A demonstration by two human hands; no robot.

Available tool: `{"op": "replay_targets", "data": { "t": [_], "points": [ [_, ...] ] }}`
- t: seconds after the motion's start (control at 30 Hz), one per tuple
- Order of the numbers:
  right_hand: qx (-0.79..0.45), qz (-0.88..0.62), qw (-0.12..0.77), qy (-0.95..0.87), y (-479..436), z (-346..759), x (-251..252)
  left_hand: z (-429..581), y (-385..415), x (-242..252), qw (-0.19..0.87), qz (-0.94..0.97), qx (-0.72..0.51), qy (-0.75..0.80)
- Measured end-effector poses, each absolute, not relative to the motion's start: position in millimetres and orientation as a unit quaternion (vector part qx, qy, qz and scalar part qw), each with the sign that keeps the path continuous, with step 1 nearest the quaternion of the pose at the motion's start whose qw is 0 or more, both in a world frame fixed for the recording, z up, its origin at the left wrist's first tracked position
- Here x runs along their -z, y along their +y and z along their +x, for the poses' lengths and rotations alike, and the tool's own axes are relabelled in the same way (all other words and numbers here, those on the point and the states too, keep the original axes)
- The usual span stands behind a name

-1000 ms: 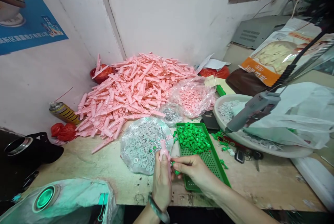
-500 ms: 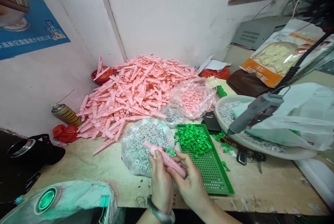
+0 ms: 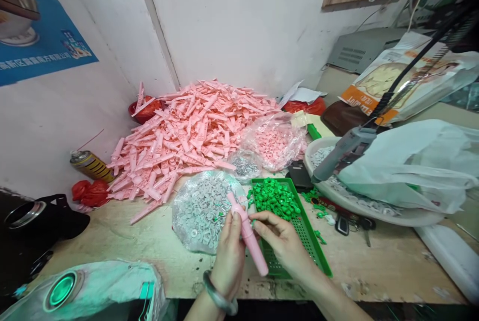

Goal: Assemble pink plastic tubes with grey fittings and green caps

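Plastic, pale pink and smooth, makes up the long tube (image 3: 254, 246) in the left hand (image 3: 230, 246). It has a thin tip at the far end, then it gets fatter near the thumb. A line goes around it lower down, and the rest is a long, round stick with a blunt end. The tube leans, with its tip up and to the left and its blunt end pointing down to the right, over the near part of the counter (image 3: 123, 241). The left hand is wrapped around the tube, with the thumb lying on top.

The right hand (image 3: 282, 236) is curled, with its thumb and pointing finger close together at the tube's side. I cannot tell if they pinch something tiny there. A bangle (image 3: 220, 297) is around the left wrist.

Just past the hands sits a clear bag of little grey pieces (image 3: 202, 216). Beside it is a green tray (image 3: 325, 261) with holes in its bottom and shiny green pieces (image 3: 275, 197) heaped at its far end. Farther back is a big pile of pink parts (image 3: 194, 134), all jumbled up.
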State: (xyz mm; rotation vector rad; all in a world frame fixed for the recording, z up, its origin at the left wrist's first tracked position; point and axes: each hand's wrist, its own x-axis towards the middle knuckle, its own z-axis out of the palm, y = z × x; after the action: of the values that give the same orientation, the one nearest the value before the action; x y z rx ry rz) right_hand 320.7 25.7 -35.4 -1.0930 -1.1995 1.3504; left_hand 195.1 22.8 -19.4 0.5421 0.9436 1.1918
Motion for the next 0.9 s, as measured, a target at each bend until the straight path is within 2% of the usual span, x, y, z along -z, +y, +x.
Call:
{"op": "replay_targets", "data": {
  "t": [0.1,0.17,0.23,0.33,0.4,0.47,0.6,0.77,0.9],
  "points": [
    [-0.558,-0.435,0.468,-0.530,27,330,32,193,16,18,0.686,0.267,-0.505,0.451],
    [-0.496,-0.468,0.494,-0.540,23,336,29,193,11,17,0.681,0.309,-0.455,0.483],
    [-0.358,-0.517,0.556,-0.543,19,347,24,195,5,18,0.655,0.355,-0.415,0.523],
    [-0.106,-0.532,0.682,-0.491,28,377,11,200,-3,24,0.588,0.402,-0.431,0.554],
    [-0.047,-0.492,0.748,-0.442,46,405,2,204,-7,29,0.589,0.413,-0.443,0.535],
    [-0.140,-0.458,0.752,-0.453,66,435,-4,207,-7,32,0.635,0.400,-0.425,0.507],
    [-0.376,-0.446,0.641,-0.499,82,465,-8,212,-1,32,0.744,0.284,-0.372,0.477],
    [-0.499,-0.401,0.568,-0.517,46,429,-2,207,8,25,0.835,0.097,-0.360,0.405],
    [-0.506,-0.394,0.544,-0.541,17,386,14,202,9,20,0.852,0.114,-0.314,0.403]
  ]
}}
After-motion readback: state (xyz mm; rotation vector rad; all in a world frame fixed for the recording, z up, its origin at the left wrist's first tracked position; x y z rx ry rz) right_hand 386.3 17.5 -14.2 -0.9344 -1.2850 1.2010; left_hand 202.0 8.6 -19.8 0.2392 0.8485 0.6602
